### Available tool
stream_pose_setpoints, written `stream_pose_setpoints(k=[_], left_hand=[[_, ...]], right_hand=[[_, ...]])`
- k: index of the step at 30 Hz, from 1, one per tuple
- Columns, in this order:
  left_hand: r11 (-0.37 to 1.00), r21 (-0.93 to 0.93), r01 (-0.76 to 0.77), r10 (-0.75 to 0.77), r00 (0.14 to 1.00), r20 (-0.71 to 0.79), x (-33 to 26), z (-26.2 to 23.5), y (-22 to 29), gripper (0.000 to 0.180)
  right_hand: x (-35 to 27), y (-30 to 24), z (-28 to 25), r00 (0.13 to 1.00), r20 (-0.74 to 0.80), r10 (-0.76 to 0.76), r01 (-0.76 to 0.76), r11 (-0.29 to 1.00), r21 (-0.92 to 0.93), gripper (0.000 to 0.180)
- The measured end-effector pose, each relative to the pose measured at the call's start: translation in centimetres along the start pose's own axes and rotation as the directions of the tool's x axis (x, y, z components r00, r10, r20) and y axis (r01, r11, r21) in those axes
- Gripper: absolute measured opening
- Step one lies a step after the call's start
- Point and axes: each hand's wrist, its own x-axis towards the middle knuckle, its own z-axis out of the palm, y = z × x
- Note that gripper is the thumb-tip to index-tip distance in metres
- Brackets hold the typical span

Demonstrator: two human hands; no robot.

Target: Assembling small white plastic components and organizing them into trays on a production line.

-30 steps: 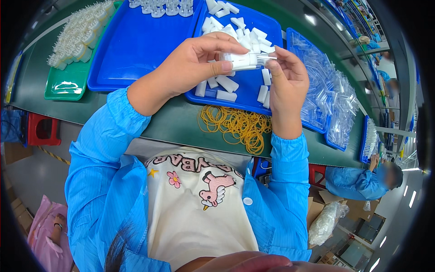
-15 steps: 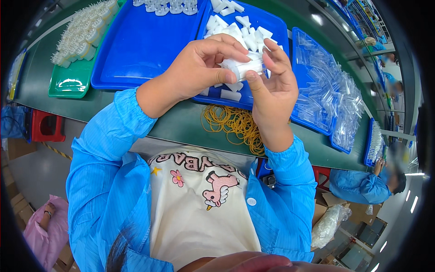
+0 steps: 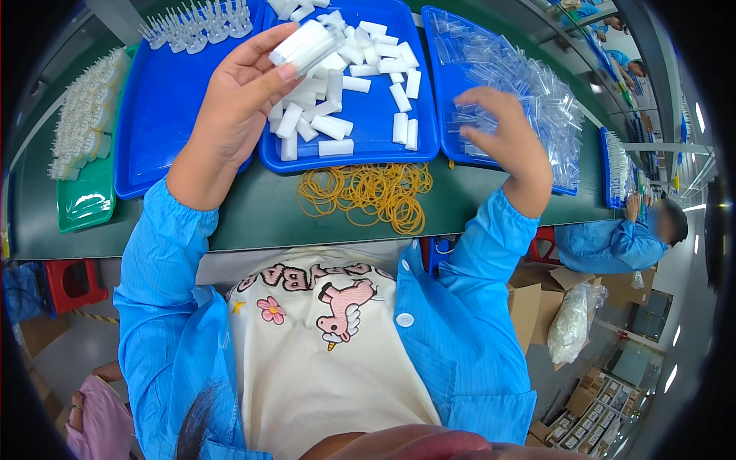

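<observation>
My left hand (image 3: 239,96) is closed round a bundle of white blocks (image 3: 308,47), held up over the blue tray (image 3: 368,152) of loose white foam-like blocks (image 3: 354,83). Something clear seems to edge the bundle, but I cannot make out exactly what. Thumb and forefinger apart, my right hand (image 3: 515,138) hangs over the near left part of another blue tray (image 3: 445,84), heaped with clear plastic tubes or strips (image 3: 529,92). Nothing shows between its fingers; some of them are hidden behind the hand.
Yellow rubber bands (image 3: 368,192) lie in a heap at the green table's (image 3: 261,222) near edge. At left stand a blue tray (image 3: 165,115) with clear spiky pieces (image 3: 203,27) and a green tray (image 3: 84,203) piled with whitish bundles (image 3: 88,115). A co-worker in blue (image 3: 609,241) sits far right.
My hands have parted. My left hand keeps the white bundle and has moved left and up; my right hand has let go and moved right, over the clear pieces. The head view has shifted.
</observation>
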Motion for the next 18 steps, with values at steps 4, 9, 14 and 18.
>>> stream_pose_setpoints(k=[4,9,14,18], left_hand=[[0.99,-0.118,0.073,-0.069,0.997,0.038,-0.1,-0.1,0.1,0.055],[0.985,-0.076,0.157,-0.139,0.97,0.197,-0.4,-0.3,0.5,0.049],[0.981,-0.147,0.128,-0.107,0.983,0.146,-0.4,0.2,0.2,0.042],[0.976,-0.179,0.123,-0.102,0.988,0.119,-0.2,-0.1,-0.5,0.04]], right_hand=[[-0.6,-1.7,0.9,0.965,0.175,0.193,-0.149,0.959,-0.24,0.035],[1.2,-2.4,0.7,0.996,0.046,0.077,-0.071,0.991,-0.116,0.025],[4.2,-2.7,2.3,0.96,-0.161,0.228,-0.024,0.642,0.767,0.027],[6.9,-4.1,5.3,0.929,-0.291,0.229,0.244,0.21,0.947,0.029]])
